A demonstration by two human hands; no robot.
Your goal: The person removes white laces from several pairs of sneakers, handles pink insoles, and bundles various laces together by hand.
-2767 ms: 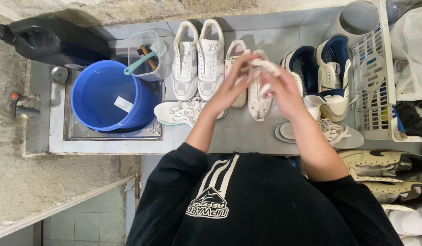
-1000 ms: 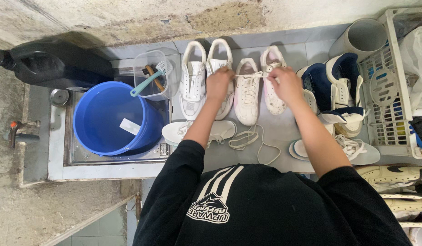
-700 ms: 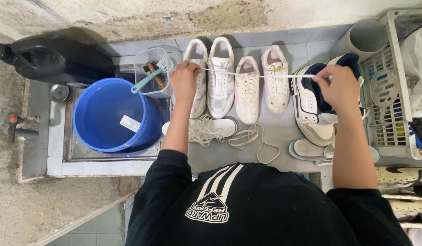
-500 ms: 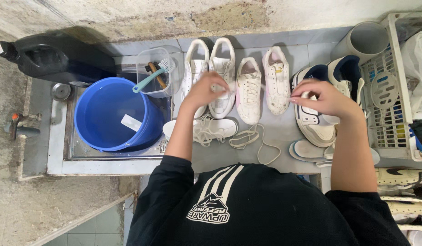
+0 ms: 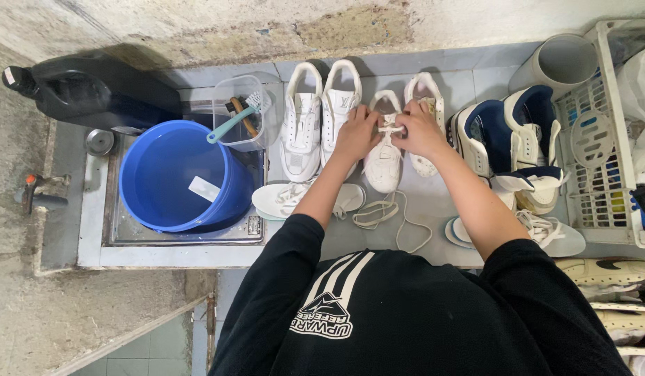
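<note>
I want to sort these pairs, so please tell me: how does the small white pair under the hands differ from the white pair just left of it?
The small white pair is shorter and narrower than the larger white pair. Both hands, left and right, work at one small shoe with a lace trailing loose below it; the larger pair has no laces in it. Both pairs are white and lie heels toward the wall.
</note>
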